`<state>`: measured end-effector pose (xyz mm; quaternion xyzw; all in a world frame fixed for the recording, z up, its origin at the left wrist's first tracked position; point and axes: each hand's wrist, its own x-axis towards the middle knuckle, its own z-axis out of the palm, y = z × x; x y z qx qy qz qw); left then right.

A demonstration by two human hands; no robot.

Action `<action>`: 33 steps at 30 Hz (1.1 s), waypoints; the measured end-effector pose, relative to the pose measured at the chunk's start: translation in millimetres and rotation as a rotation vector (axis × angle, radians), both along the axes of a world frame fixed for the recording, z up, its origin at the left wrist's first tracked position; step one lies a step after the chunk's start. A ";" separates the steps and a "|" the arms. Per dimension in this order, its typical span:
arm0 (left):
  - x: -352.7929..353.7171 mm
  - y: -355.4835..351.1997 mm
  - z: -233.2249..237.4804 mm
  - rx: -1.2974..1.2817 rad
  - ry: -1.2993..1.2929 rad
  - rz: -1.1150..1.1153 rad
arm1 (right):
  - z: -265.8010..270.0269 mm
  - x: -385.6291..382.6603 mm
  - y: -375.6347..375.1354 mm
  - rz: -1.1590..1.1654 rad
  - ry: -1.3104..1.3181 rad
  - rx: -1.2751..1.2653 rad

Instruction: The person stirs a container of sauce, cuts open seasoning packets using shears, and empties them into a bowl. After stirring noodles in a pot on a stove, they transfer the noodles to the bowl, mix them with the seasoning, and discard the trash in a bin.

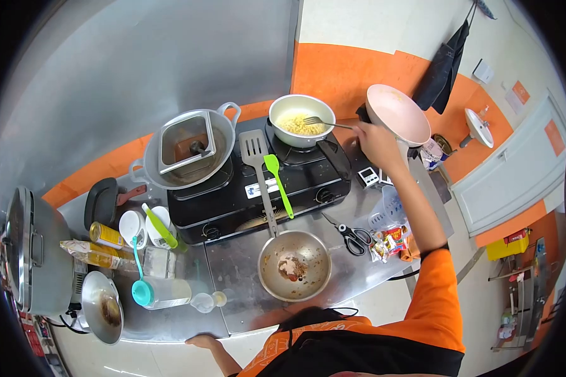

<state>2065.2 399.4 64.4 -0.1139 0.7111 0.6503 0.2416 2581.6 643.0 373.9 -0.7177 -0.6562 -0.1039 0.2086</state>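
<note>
My right hand is closed around the handle of a fork. The fork's tines reach into yellowish noodles in a light saucepan on the right burner of the black gas stove. My left hand rests at the counter's front edge, fingers stretched out, holding nothing. Between the two, a metal bowl holds brown and pale powder and dark bits. A slotted turner and a green silicone brush lie across the stove.
A large pot holding a metal container stands on the left burner. A pink pan, timer, scissors and seasoning packets are at right. A shaker bottle, can and big cooker stand left.
</note>
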 end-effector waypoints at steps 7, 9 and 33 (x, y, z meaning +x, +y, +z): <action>1.6 0.4 -4.5 -0.021 0.103 0.043 | -19.8 7.7 112.1 -0.065 -0.003 -0.180; -6.1 -2.2 -15.2 -0.041 0.103 0.051 | -25.8 18.9 130.7 0.008 0.091 -0.278; 1.1 1.3 -8.0 -0.061 0.092 0.074 | -28.5 9.0 148.2 -0.288 0.332 -0.371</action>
